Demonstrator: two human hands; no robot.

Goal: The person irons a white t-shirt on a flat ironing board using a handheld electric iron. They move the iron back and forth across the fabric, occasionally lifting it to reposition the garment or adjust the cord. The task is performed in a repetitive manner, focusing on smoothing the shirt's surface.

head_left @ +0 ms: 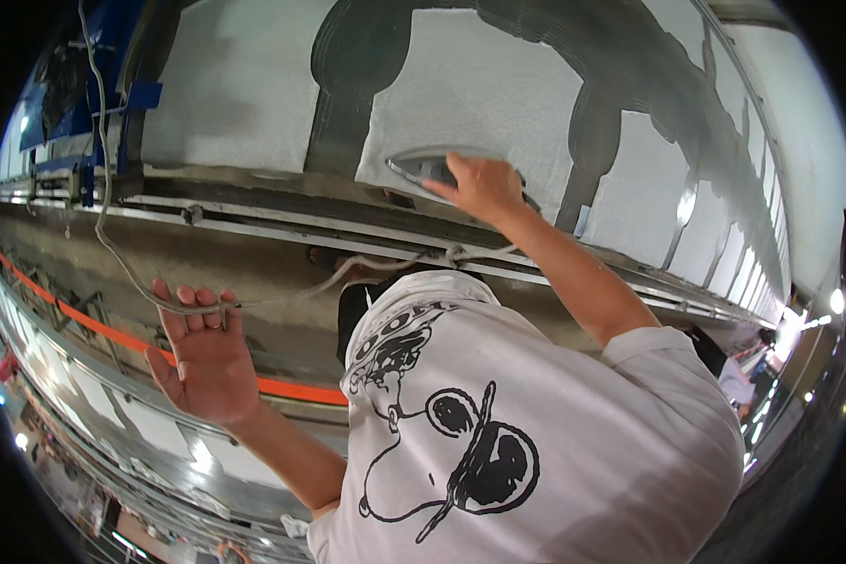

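My right hand is closed round a clothes iron. The iron lies flat on a white cloth-like panel, near its lower edge, with its pointed tip to the left. At the left, my left hand is held palm up with its fingers stretched out. A grey cord runs across those fingers; they are not wrapped round it. From there the cord goes up at the far left, and on the other side it passes in front of my waist toward the iron.
More white panels lie along the long dark grey table. Metal rails edge the table in front of me. A blue metal frame stands at the upper left. Behind my left hand runs an orange bar, with another long table beyond.
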